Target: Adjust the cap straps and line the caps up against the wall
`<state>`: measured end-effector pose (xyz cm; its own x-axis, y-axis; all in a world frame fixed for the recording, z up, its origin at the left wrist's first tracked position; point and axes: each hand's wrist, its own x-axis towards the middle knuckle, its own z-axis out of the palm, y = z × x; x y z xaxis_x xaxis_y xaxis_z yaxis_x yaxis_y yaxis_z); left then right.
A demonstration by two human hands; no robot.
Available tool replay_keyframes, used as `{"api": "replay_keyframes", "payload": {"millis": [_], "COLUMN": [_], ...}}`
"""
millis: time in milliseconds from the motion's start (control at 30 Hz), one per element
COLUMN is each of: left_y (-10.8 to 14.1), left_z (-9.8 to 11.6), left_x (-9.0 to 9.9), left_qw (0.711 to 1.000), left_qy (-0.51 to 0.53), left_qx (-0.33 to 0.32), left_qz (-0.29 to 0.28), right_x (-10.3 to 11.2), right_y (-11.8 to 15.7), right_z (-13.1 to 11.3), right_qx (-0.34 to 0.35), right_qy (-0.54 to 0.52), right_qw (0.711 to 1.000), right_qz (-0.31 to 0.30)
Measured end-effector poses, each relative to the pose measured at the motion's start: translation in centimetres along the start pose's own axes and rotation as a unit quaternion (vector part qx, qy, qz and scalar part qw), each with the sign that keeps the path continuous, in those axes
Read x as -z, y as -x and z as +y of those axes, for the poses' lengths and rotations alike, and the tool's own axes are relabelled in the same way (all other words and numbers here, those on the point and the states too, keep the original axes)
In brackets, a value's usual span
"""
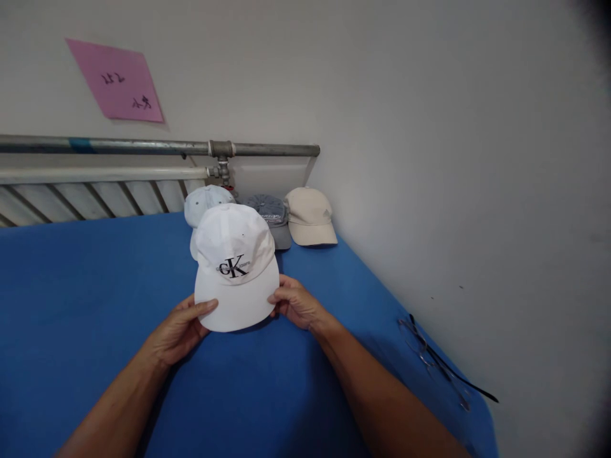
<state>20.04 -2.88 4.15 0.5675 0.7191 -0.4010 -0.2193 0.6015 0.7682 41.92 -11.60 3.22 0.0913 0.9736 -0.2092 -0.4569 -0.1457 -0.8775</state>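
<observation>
Cap (236, 238), white, logo outward, held over the blue surface (95, 299)! Left hand (181, 331) pinches one side of its brim, right hand (298, 304) the other. Behind: pale cap (198, 207), grey cap (268, 207), beige cap (308, 207). Off right, glasses (436, 357) lie beside the wall (453, 159).

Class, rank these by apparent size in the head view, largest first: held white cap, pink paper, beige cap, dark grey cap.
1. White cap
2. Pink paper
3. Beige cap
4. Dark grey cap, visible part only; the white cap hides some of it.
</observation>
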Motion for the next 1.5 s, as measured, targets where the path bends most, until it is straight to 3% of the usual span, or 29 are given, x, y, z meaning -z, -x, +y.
{"api": "replay_keyframes", "payload": {"millis": [1500], "left_y": [0.33], "left_z": [-0.14], "left_x": [-0.5], "left_qw": [1.0], "left_qy": [-0.022], "left_qx": [-0.004], "left_qz": [-0.019], "right_x": [-0.52], "right_y": [-0.41], "right_z": [0.43], "right_qx": [0.017], "right_qy": [-0.01], "right_qw": [0.999], "right_qz": [0.038]}}
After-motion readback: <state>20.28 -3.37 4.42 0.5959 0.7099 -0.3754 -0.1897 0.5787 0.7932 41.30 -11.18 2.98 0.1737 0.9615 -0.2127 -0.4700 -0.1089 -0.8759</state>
